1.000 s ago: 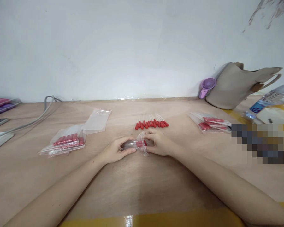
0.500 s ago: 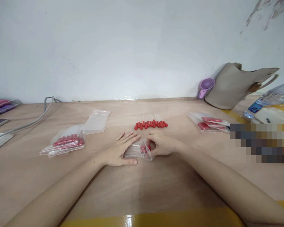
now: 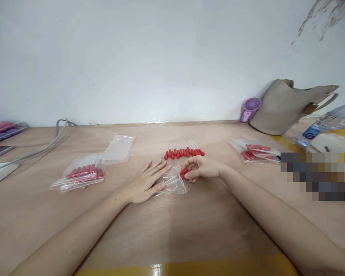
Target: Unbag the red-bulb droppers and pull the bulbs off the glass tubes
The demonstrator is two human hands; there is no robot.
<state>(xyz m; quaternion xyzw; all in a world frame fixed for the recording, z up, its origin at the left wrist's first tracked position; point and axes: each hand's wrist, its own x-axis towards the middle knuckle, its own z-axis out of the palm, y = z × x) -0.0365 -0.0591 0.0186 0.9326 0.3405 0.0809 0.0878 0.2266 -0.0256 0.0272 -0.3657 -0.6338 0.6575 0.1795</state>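
My left hand (image 3: 145, 182) lies flat with fingers spread, pressing down a small clear plastic bag (image 3: 174, 184) on the wooden table (image 3: 172, 226). My right hand (image 3: 201, 168) pinches the red bulbs of some droppers (image 3: 184, 172) at the bag's open mouth. Just beyond both hands a row of loose red-bulbed droppers (image 3: 184, 152) lies on the table.
A filled bag of droppers (image 3: 80, 174) and an empty clear bag (image 3: 117, 147) lie to the left. More filled bags (image 3: 253, 150) sit to the right. A beige handbag (image 3: 287, 105), a purple mini fan (image 3: 250, 107), a water bottle (image 3: 330, 122) and a grey cable (image 3: 37, 149) line the edges.
My left hand opened from gripping the bag to lying flat on it. My right hand has lifted slightly and now pinches red bulbs at the bag's mouth.
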